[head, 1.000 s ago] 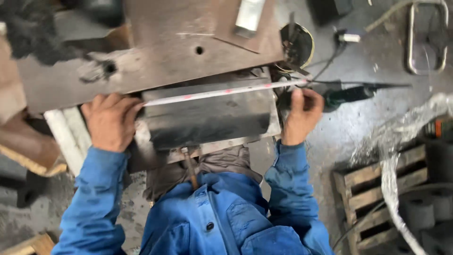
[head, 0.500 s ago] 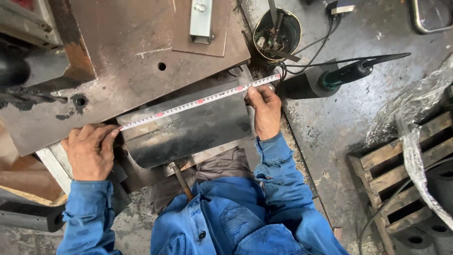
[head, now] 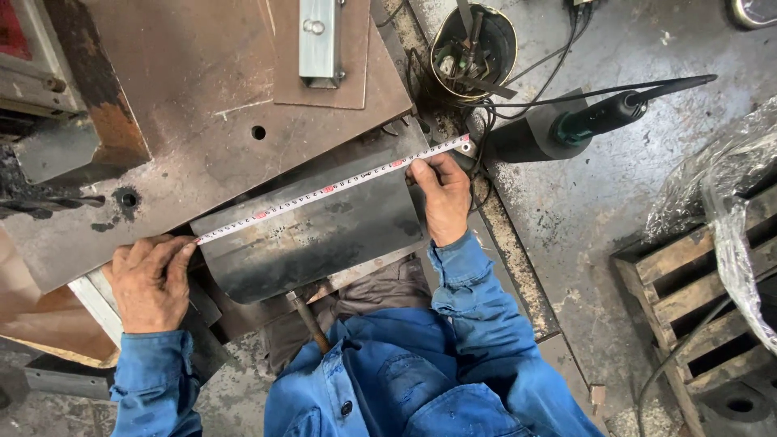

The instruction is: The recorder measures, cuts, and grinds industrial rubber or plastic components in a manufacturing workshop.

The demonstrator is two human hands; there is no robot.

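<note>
Both hands [head: 150,279] [head: 443,197] pin tape measure [head: 332,188] (stretched taut) across steel plate [head: 316,235].

Metal workshop: rusty steel plates [head: 202,97], a can of tools [head: 473,48], a power tool [head: 599,120] on stained concrete floor [head: 599,210], wooden pallet [head: 696,283].

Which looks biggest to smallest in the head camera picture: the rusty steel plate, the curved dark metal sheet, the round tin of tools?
1. rusty steel plate
2. curved dark metal sheet
3. round tin of tools
The gaps look clear.
</note>
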